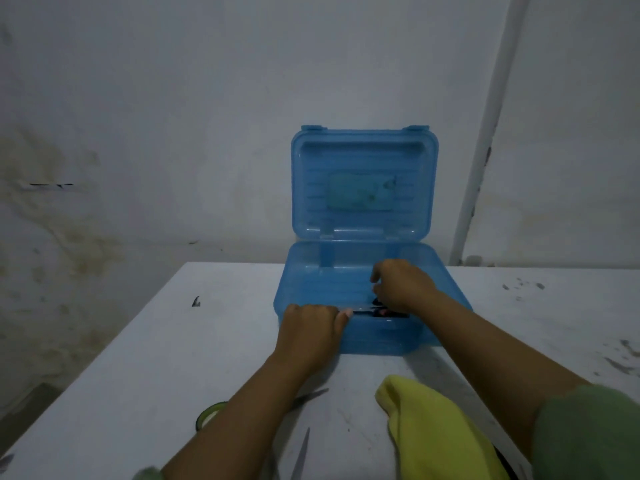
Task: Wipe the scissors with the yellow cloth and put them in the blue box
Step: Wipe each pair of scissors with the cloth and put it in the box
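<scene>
Nearest us the yellow cloth (436, 431) lies before the blue box (311, 292). Our right hand (403, 284) grasps black-handled scissors (375, 311) inside the box; our left hand (310, 329) grips its front wall.

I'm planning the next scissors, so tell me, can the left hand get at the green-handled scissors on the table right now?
Probably yes. The green-handled scissors lie open on the table partly under the left forearm, but the left hand grips the blue box rim and must let go first.
</scene>
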